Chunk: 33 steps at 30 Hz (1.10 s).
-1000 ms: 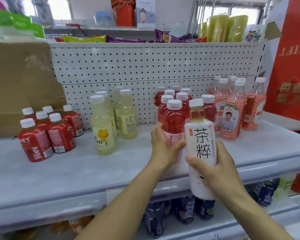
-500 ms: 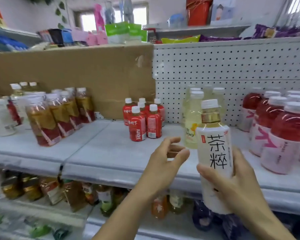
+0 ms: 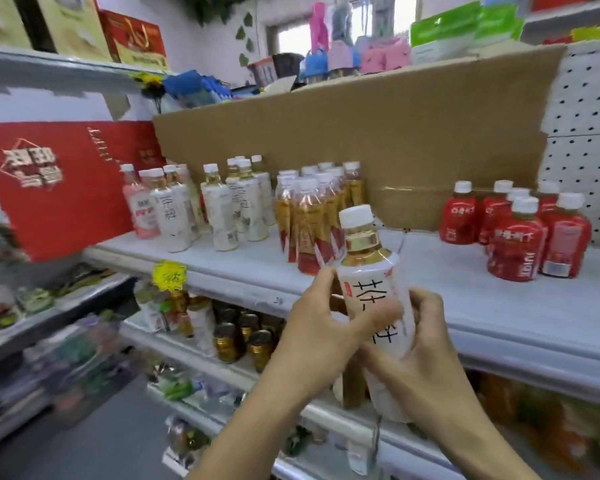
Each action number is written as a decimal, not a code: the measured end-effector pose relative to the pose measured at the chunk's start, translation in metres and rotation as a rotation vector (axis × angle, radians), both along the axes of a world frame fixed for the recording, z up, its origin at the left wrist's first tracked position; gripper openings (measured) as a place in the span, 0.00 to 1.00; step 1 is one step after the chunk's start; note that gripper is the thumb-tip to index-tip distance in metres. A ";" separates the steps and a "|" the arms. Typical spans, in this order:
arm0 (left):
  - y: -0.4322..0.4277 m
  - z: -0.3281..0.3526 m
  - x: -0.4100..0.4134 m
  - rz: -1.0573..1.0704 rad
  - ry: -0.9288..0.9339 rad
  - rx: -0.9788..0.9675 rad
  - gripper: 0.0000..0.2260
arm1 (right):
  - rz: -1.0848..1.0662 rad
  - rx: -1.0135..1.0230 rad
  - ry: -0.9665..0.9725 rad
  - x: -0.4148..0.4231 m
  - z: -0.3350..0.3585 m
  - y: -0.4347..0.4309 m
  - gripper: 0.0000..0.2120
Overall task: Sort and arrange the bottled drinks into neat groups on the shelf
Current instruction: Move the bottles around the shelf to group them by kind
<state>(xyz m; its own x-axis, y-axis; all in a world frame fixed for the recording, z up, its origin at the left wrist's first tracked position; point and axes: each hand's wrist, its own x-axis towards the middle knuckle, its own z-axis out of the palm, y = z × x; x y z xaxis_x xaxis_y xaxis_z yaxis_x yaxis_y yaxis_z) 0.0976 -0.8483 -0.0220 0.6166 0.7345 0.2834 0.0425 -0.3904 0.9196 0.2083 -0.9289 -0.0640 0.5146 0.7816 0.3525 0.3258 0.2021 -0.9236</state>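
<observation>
White-labelled tea bottle (image 3: 366, 271), gold-necked and white-capped, stands upright in your two hands, in front of the shelf (image 3: 465, 299) edge and clear of its surface. Your left hand (image 3: 321, 327) wraps the label's middle, thumb across the front; your right hand (image 3: 426, 348) curls round the lower body, so each grip is closed on it. Matching white bottles (image 3: 222, 209) stand at the shelf's left, amber bottles (image 3: 312, 216) just behind your hands, red juice bottles (image 3: 513, 237) to the right.

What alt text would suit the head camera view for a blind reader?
A left hand and right hand hold a white bottle before a shop shelf. On it stand similar white bottles left, amber bottles centre, red bottles right.
</observation>
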 end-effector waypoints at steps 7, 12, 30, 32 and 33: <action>0.087 0.002 -0.075 0.240 -0.039 0.066 0.15 | 0.192 -0.096 -0.150 -0.068 0.012 0.100 0.33; 0.158 0.004 -0.115 0.373 -0.063 0.141 0.18 | 0.293 -0.136 -0.327 -0.079 0.030 0.169 0.37; 0.441 0.009 -0.089 0.426 -0.003 0.308 0.21 | -0.119 -0.021 -0.530 -0.032 0.140 0.447 0.28; 0.452 0.007 -0.079 0.400 -0.003 0.296 0.17 | -0.105 -0.137 -0.612 -0.031 0.146 0.461 0.26; 0.456 0.007 -0.075 0.383 -0.011 0.285 0.17 | -0.091 -0.175 -0.615 -0.029 0.147 0.467 0.23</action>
<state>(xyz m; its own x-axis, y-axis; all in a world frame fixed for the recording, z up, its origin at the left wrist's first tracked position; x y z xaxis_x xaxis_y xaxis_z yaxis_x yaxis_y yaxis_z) 0.0223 -0.3921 -0.0151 0.3128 0.8005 0.5112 0.2235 -0.5851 0.7795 0.1789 -0.4616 0.0830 0.3262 0.8172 0.4752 0.8147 0.0119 -0.5798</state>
